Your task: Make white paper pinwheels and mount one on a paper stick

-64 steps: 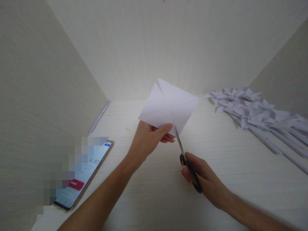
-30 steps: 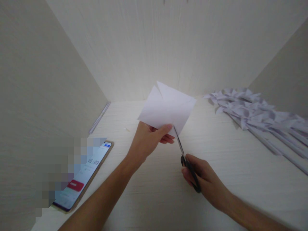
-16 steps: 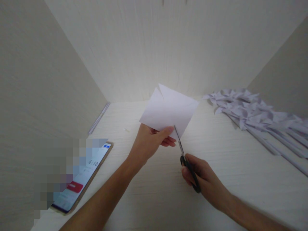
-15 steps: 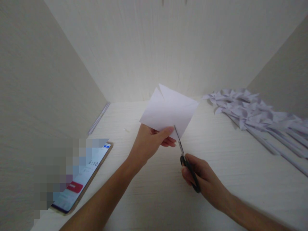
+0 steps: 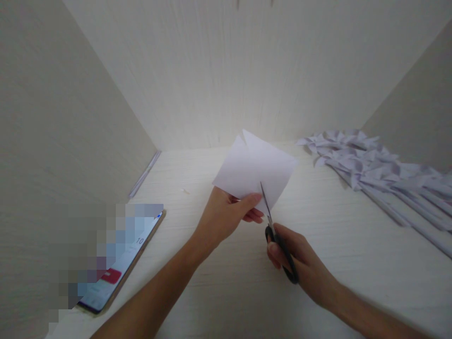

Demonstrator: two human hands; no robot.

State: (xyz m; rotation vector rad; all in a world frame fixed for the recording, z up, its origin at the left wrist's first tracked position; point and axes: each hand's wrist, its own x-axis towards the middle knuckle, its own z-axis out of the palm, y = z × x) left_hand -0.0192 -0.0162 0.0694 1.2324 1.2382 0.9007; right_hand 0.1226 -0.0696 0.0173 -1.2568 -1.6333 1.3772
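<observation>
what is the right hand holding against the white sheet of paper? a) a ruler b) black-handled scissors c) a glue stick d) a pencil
b: the right hand grips black-handled scissors, blades reaching into the white paper sheet that the left hand pinches at its lower edge.

Phone [image 5: 116, 261]: laid flat, screen lit, near the desk's [image 5: 219, 292] left edge.
Paper pinwheels [image 5: 374, 172]: heaped along the desk's right edge.

A phone [image 5: 116, 266] lay at the table's [image 5: 226, 292] left edge. Folded paper pieces [image 5: 374, 176] lay piled at the right. A paper sheet [image 5: 256, 167] was held above the middle, scissors [image 5: 277, 238] just before it.
</observation>
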